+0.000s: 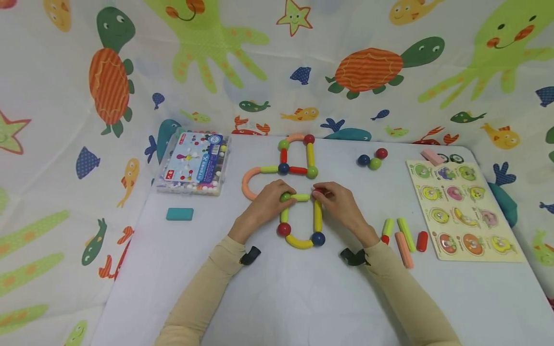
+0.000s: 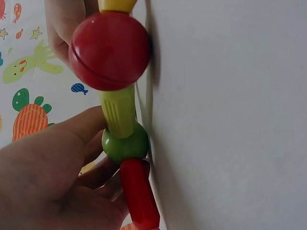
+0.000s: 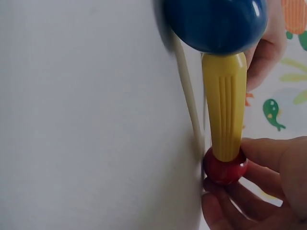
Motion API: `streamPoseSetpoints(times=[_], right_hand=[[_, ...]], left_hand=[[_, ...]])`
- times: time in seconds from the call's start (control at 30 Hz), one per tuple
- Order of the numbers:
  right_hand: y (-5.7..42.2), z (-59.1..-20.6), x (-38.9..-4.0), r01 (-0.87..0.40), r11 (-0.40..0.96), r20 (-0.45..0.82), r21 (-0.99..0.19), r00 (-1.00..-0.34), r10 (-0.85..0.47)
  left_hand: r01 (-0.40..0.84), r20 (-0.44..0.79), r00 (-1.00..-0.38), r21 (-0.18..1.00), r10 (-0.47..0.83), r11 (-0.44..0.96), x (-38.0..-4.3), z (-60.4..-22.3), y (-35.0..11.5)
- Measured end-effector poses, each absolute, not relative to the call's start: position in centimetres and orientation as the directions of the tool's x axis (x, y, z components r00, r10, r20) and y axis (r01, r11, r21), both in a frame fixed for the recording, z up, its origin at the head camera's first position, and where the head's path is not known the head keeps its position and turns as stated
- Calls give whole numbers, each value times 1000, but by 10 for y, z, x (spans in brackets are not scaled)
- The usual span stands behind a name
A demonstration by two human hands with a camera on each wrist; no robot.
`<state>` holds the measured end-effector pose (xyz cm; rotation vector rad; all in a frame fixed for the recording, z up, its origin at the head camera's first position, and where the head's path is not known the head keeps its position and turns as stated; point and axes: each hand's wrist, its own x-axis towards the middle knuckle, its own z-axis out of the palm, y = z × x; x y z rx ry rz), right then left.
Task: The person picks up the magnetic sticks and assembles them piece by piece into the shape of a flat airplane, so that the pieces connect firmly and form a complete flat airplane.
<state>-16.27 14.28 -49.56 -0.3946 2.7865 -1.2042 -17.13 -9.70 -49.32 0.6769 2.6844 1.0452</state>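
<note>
Grooved rod [image 3: 224, 110], glossy red ball [image 3: 225, 168]

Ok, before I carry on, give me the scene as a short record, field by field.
Left grip: holds a green ball
Right grip: holds a red ball on the end of a yellow stick
Lower loop: top light green stick appears short of that red ball
Upper loop: closed
Loose balls: blue ball, loose green ball, loose red ball
Loose sticks: salmon stick, red piece, light green sticks
Left side: boxed set, teal block
Right side: fruit-picture board
</note>
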Motion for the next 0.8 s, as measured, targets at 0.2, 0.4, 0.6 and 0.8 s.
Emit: streamPoseSetpoints(times=[0.2, 0.4, 0.6, 0.8], right_hand=[[141, -498, -158, -231, 643, 44, -731, -955, -292], [141, -501, -157, -242, 643, 56, -727, -954, -296], [142, -500, -155, -241, 626, 52, -741, -951, -305], [143, -501, -155, -253, 612, 64, -749, -947, -313]], left_hand=[[352, 3, -881, 671, 473, 653, -171, -493, -97], [360, 5, -878, 665, 478, 655, -170, -493, -97], [369, -3, -866, 671, 500, 643, -171, -494, -98], [384, 7, -856, 678, 517, 627, -171, -494, -101]])
